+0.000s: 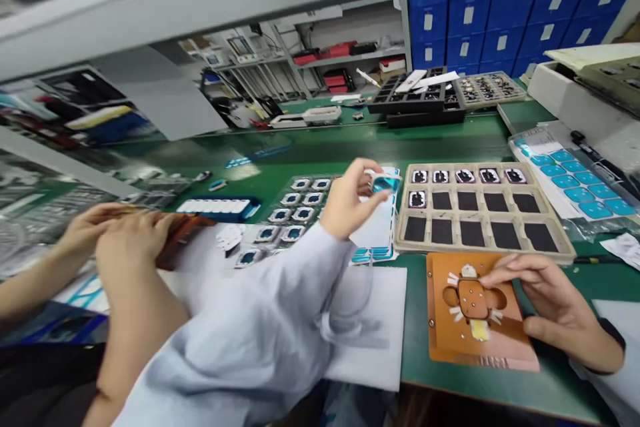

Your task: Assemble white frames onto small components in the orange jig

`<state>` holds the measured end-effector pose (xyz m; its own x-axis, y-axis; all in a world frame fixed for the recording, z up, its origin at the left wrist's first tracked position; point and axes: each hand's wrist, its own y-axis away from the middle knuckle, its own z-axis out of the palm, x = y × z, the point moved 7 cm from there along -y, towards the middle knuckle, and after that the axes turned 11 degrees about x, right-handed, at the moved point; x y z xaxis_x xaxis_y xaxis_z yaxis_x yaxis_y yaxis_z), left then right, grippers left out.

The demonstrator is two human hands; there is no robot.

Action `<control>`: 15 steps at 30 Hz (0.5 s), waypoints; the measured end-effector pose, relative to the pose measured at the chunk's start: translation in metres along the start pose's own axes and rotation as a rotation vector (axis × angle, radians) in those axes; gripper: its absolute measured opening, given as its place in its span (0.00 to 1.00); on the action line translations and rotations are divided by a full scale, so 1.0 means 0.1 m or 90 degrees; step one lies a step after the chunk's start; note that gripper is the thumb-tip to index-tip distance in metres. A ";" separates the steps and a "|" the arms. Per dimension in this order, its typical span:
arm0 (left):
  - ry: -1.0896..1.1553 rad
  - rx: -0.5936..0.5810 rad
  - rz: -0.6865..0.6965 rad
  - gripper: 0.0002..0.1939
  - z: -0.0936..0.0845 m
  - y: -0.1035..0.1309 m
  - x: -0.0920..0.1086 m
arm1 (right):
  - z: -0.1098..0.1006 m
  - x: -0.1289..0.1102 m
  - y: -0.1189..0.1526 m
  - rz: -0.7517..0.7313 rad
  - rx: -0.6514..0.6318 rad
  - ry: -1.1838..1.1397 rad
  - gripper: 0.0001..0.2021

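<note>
My left hand [350, 203], in a pale sleeve, is raised over the middle of the green bench and pinches a small white piece with a teal film [384, 181]. Below it lies a white backing sheet with blue stickers [376, 240]. My right hand [547, 300] rests on an orange fixture plate [450, 333], fingertips touching its right side beside the round orange part with white tabs [473, 297] seated in it. Behind the fixture is a beige tray [560, 250] with dark pockets; several small parts fill its top row.
A co-worker's two bare hands [117, 237] work on a brown item at the left. A clear tray of blue-centred parts [295, 213], a sheet of blue stickers [570, 180], black trays [420, 97] and a white machine [575, 93] stand around. A white sheet [380, 333] lies by the front edge.
</note>
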<state>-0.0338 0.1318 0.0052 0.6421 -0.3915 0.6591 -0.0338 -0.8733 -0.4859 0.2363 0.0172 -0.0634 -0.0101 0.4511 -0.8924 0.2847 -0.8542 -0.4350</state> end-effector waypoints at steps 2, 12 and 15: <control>-0.310 -0.016 -0.039 0.16 -0.05 -0.45 -0.36 | -0.02 0.01 -0.01 -0.013 0.009 0.015 0.19; -0.576 -0.173 -0.104 0.17 0.31 -1.24 -1.45 | -0.15 0.34 0.10 -0.027 0.029 0.099 0.20; -0.596 -0.201 -0.102 0.18 0.37 -1.20 -1.62 | -0.15 0.36 0.07 -0.055 0.023 0.120 0.20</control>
<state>-0.1057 0.3111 -0.0645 0.9968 0.0049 -0.0794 -0.0084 -0.9860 -0.1668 0.2524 0.0312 -0.0970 0.1482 0.5607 -0.8147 0.2566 -0.8173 -0.5158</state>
